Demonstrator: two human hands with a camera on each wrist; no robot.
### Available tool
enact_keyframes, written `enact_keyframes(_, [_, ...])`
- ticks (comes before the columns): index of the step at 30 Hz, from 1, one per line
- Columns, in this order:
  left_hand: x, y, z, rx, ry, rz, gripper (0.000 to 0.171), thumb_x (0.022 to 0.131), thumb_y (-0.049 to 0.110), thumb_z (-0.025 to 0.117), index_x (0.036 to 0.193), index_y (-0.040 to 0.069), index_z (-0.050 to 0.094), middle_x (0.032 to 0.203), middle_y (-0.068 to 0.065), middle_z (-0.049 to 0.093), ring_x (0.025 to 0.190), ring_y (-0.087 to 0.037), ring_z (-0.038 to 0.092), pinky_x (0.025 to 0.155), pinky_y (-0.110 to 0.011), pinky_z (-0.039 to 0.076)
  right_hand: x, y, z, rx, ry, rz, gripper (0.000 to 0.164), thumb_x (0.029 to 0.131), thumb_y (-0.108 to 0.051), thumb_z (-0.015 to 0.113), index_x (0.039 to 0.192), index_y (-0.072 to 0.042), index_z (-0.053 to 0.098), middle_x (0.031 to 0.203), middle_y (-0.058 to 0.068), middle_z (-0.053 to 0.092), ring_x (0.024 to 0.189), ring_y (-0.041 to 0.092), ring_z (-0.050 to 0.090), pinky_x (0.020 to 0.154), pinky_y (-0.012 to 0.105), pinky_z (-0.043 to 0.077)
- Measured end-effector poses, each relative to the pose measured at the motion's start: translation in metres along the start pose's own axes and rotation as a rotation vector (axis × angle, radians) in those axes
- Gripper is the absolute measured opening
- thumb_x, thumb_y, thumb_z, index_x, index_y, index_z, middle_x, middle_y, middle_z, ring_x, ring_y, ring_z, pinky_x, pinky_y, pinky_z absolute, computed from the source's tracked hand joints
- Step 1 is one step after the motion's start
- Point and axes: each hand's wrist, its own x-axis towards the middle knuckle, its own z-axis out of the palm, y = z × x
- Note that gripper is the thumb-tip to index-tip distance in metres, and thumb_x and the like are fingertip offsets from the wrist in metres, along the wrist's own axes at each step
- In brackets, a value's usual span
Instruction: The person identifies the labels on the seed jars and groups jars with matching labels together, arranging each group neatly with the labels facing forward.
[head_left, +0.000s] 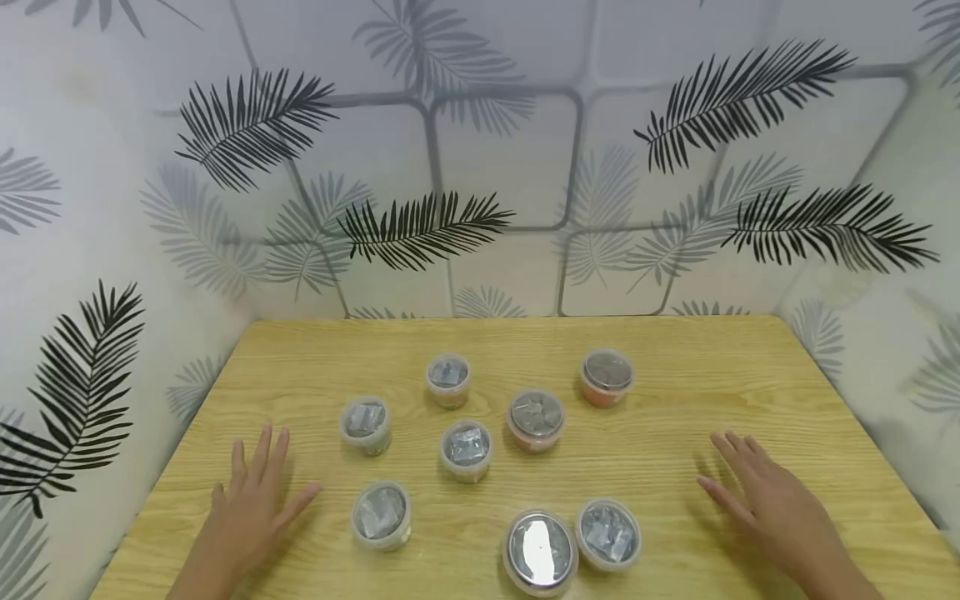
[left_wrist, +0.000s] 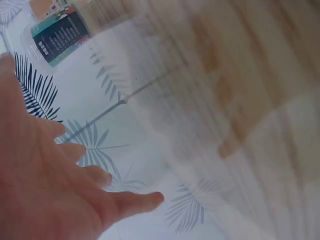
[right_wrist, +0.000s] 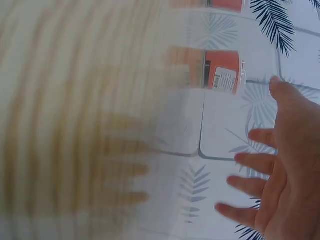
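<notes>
Across the wood-grain table (head_left: 697, 367) stand eight lidded tubs (head_left: 466, 448). To their left, I see the left hand (head_left: 251, 508) spread wide; to their right, the right hand (head_left: 783, 504), fingers apart; both empty. I'd grip tubs by their sides, minding the crowded near pair (head_left: 540, 552).

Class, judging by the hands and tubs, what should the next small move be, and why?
Probably move the left hand toward the front-left tub: in the head view that tub looks nearest it, and neither this hand nor the right hand holds anything.
</notes>
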Motion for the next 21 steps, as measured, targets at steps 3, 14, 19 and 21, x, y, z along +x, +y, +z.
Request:
enact_keyframes(3, [-0.001, 0.001, -0.003, -0.031, 0.024, 0.029, 0.08, 0.094, 0.053, 0.043, 0.149, 0.006, 0.008, 0.152, -0.022, 0.01, 0.132, -0.051, 0.011, 0.084, -0.076, 0.025, -0.002, -0.008, 0.003, 0.082, 0.033, -0.045, 0.056, 0.093, -0.041, 0.054, 0.14, -0.013, 0.041, 0.136, 0.017, 0.045, 0.121, 0.039, 0.042, 0.088, 0.061, 0.038])
enact_keyframes(14, [-0.007, 0.031, -0.005, -0.087, 0.263, 0.212, 0.064, 0.091, 0.037, 0.058, 0.142, 0.007, 0.036, 0.143, -0.013, 0.037, 0.125, -0.035, 0.04, 0.093, -0.053, 0.04, -0.004, -0.036, 0.006, 0.254, 0.083, -0.188, 0.046, 0.09, -0.023, 0.063, 0.134, -0.022, 0.049, 0.126, -0.008, 0.053, 0.114, 0.015, 0.05, 0.095, 0.004, 0.023])
enact_keyframes(19, [-0.009, 0.043, -0.005, -0.088, 0.353, 0.304, 0.062, 0.088, 0.035, 0.061, 0.139, 0.005, 0.042, 0.139, -0.011, 0.043, 0.122, -0.031, 0.044, 0.099, -0.043, 0.037, -0.007, -0.046, 0.009, 0.3, 0.069, -0.253, 0.049, 0.09, -0.018, 0.063, 0.136, -0.022, 0.047, 0.128, -0.007, 0.053, 0.113, 0.014, 0.051, 0.095, 0.006, 0.027])
enact_keyframes(21, [-0.009, 0.047, -0.005, -0.103, 0.356, 0.323, 0.061, 0.089, 0.036, 0.06, 0.138, 0.005, 0.043, 0.138, -0.011, 0.044, 0.122, -0.029, 0.044, 0.102, -0.038, 0.033, -0.008, -0.05, 0.01, 0.347, 0.034, -0.262, 0.049, 0.091, -0.016, 0.061, 0.137, -0.021, 0.045, 0.129, -0.005, 0.052, 0.112, 0.013, 0.051, 0.092, 0.011, 0.036])
